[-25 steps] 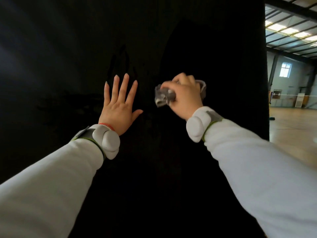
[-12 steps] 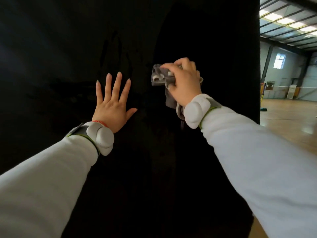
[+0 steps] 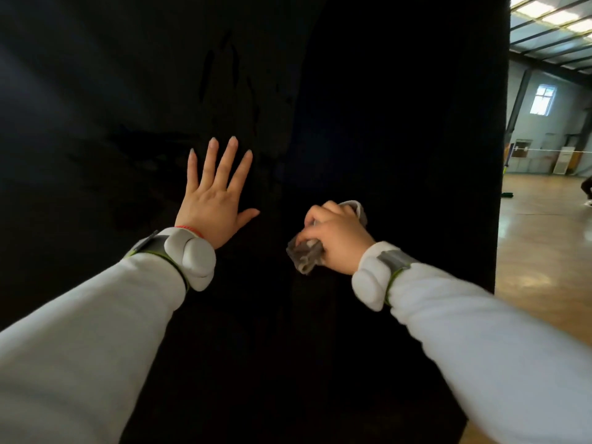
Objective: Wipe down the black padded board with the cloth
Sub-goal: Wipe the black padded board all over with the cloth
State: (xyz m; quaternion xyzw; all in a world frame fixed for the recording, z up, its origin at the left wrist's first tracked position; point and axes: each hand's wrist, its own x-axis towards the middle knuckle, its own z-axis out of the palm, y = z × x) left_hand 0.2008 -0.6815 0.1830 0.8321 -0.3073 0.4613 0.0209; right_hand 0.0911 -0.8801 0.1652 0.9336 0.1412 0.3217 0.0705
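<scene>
Bracing is the job of my left hand (image 3: 213, 203): it lies flat against the tall black padded board (image 3: 400, 123), fingers straight and fanned toward twelve o'clock, thumb out toward three, gripping nothing. I judge it is there to steady the upright panel so that rubbing pressure does not rock it, and to give me a fixed point while the other arm works.

My right hand (image 3: 336, 241) sits at about four o'clock from the left one, well apart from it. Its fingers are curled tight around a crumpled grey cloth (image 3: 304, 254), bunched into a wad rather than spread out. A fold sticks out past the thumb at nine o'clock, and a loop of hem shows above the knuckles at one o'clock. Wadding it gives a firm pad to press with, I think. The cloth appears to be against the board, though the dark padding makes true contact hard to confirm.

The board fills nearly the whole view. Its right edge runs vertically at three o'clock, and beyond it lie a glossy wooden floor (image 3: 544, 251) and a small bright window (image 3: 543, 99). Both white sleeves (image 3: 96, 331) end in pale rounded wrist units (image 3: 195, 257).

How much of the board is already wiped I cannot tell, because the surface is too dark to show it.
</scene>
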